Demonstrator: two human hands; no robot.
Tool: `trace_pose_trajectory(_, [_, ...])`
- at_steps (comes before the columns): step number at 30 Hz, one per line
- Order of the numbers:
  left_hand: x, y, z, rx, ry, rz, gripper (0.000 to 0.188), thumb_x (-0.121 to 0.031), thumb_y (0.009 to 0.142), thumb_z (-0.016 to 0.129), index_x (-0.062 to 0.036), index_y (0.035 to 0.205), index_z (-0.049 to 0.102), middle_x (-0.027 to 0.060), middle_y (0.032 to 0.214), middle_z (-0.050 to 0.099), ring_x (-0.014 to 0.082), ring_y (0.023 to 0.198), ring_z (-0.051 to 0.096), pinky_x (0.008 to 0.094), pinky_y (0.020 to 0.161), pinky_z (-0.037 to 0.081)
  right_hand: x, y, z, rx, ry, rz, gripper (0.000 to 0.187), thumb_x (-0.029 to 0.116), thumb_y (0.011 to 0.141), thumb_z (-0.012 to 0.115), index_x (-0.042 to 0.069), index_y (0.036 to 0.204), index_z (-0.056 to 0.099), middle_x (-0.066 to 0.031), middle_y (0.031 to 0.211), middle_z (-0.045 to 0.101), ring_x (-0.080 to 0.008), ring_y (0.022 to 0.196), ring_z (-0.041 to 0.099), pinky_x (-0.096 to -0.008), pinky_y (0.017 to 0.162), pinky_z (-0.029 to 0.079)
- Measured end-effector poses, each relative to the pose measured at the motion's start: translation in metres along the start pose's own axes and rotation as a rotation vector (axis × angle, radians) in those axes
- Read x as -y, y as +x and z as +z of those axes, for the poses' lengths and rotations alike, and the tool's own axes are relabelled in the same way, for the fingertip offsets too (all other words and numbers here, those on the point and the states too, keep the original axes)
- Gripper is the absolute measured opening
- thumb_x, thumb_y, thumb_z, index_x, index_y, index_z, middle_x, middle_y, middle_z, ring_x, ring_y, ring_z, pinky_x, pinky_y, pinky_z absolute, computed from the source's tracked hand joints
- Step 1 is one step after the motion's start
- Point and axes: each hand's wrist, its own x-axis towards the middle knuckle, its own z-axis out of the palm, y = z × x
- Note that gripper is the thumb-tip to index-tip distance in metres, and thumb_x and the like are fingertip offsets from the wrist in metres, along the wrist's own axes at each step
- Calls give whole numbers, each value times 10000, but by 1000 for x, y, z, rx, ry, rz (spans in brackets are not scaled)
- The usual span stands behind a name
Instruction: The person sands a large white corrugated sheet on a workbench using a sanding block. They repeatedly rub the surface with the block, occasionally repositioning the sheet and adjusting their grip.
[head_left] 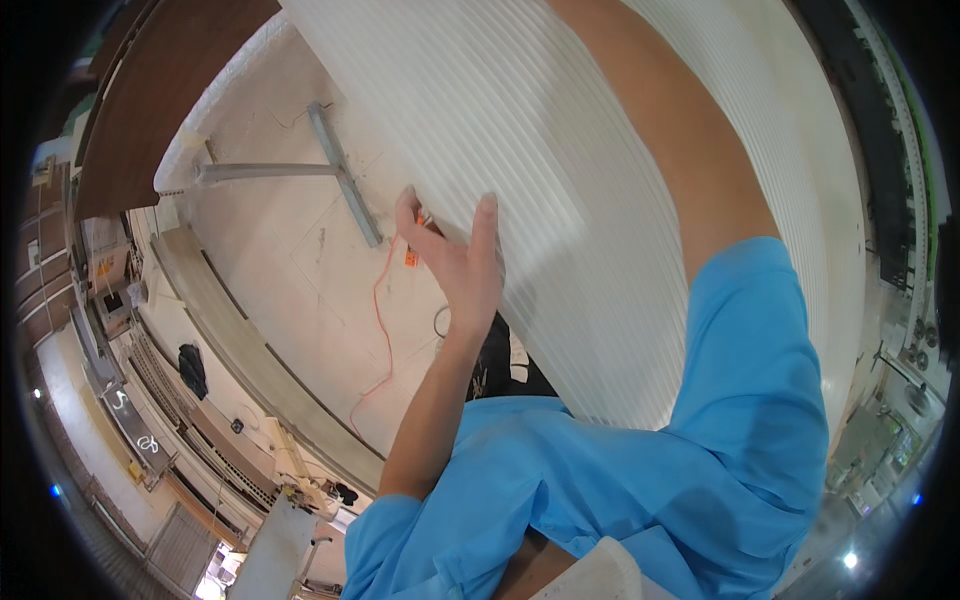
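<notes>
A large translucent white ribbed panel slants across the middle of the head view, its left edge running from the top down toward my waist. My left hand is at that edge, thumb and a finger spread apart. The thumb lies over the panel's surface, while the finger reaches past the edge; whether other fingers touch the underside is hidden. Across the panel stretches my right arm, and its hand is beyond the top of the picture. Beside my left hand shows a small orange piece, partly covered, near an orange cord.
A grey metal T-shaped base stands on the pale floor left of the panel. Brown boards are at the upper left. Long strips lie along the left side. Machinery lines the right rim.
</notes>
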Motion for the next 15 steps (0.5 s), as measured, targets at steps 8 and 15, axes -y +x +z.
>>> trace_pose_trajectory(8, [18,13,-2,-50,91,107,918,-259,919,785,62,1541,190,273,1486,313,359,1394,374,452,1162,336,-2,-270,-168,177,-58,63,170,152,1000,523,4,945,587,-210,872,668,-422,861,647,-544,750,500])
trace_pose_trajectory(15, [14,13,-2,-27,85,103,957,-324,930,765,71,1558,161,281,1530,260,393,1439,323,480,1185,320,54,-568,-386,232,-153,236,115,35,851,627,38,838,512,-138,780,537,-325,705,550,-456,595,436])
